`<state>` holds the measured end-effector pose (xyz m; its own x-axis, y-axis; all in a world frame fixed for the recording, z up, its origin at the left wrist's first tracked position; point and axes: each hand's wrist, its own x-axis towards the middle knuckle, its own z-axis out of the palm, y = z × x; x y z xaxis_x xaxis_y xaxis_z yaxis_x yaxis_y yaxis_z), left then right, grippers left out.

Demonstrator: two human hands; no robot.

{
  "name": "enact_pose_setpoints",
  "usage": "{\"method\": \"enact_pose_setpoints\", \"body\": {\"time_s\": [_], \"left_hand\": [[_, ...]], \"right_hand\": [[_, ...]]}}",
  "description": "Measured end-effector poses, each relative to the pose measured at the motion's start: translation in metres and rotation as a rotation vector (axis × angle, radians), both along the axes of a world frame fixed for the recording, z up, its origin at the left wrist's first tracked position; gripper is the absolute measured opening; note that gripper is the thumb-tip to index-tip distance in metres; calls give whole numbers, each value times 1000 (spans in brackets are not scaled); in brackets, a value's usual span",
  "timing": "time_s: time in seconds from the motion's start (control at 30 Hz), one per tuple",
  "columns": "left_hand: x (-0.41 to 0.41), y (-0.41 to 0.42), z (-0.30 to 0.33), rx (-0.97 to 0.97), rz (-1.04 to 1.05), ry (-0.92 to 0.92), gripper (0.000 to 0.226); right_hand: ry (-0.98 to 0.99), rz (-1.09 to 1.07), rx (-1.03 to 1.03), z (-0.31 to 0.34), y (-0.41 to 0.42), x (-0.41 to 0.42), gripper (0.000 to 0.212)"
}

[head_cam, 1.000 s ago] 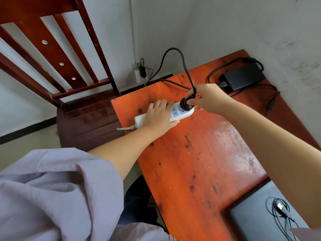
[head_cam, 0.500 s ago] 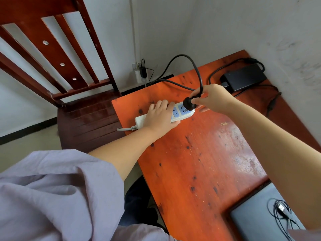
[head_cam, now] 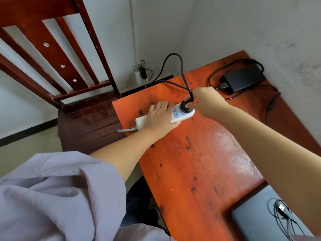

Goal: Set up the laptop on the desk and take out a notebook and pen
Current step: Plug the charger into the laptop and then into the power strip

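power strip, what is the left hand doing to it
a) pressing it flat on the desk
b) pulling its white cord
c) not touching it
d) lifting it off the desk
a: the left hand lies palm down over the white power strip, which sits flat on the desk, while the right hand holds the black plug at the strip's far end.
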<state>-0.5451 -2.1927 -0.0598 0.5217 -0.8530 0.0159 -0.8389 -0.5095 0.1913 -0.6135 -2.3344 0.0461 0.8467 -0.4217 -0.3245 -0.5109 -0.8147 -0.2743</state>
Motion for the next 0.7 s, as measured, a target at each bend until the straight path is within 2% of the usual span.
{"method": "enact_pose_setpoints", "body": {"time_s": [0.2, 0.43, 0.63, 0.7], "left_hand": [[-1, 1, 2, 6, -7, 18, 64], [1, 1, 6, 55, -20, 12, 66], [1, 0, 24, 218, -27, 122, 74], [-1, 2, 36, 180, -32, 117, 65]], "right_hand": [[146, 107, -212, -7, 17, 7, 16], [85, 49, -127, -13, 14, 6, 19], [0, -38, -18, -14, 16, -11, 20], [-24, -59, 88, -14, 16, -28, 34]]}}
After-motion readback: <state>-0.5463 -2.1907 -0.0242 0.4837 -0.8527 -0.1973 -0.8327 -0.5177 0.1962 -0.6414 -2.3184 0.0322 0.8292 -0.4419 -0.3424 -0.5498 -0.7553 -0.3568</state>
